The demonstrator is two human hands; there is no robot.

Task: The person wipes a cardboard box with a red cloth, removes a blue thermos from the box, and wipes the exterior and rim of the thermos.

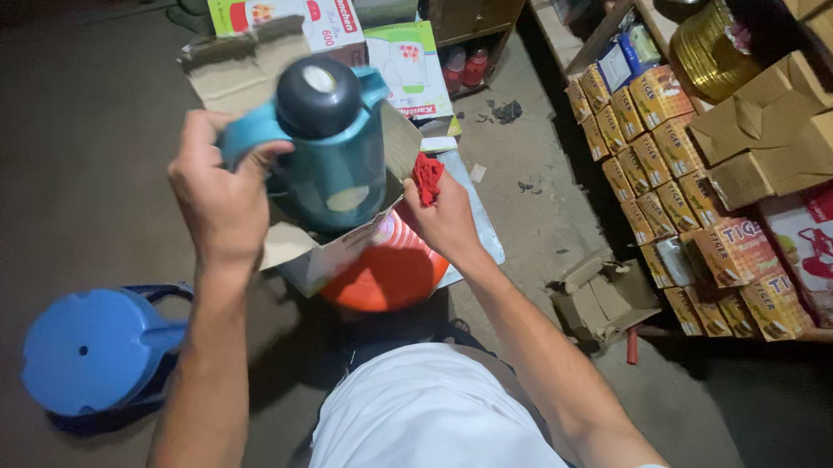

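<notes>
Head view showed the left hand [216,198] clenched round the handle of a teal flask [330,149], holding it in the air over an open carton [324,252] that leaned on an orange stool [385,275]. The right hand [446,219] pinched a red cloth [427,175] beside the flask's body and touched the carton's edge.

From where I stood, the grip looked risky. The whole flask hung from one hand by its handle, tilted, with its dark lid [319,98] facing up; a slip of the fingers could have dropped it on the hard floor [75,137], and a flask of that kind might have cracked inside. The carton sat crooked on the stool with its flaps spread, so a knock from either arm could have tipped it off.

A blue stool [94,349] stood just by the left elbow, near enough to catch a swing. Stacked small boxes [677,204] on the shelf to the right were well apart from both hands. The light was dim, which made misjudging easier.
</notes>
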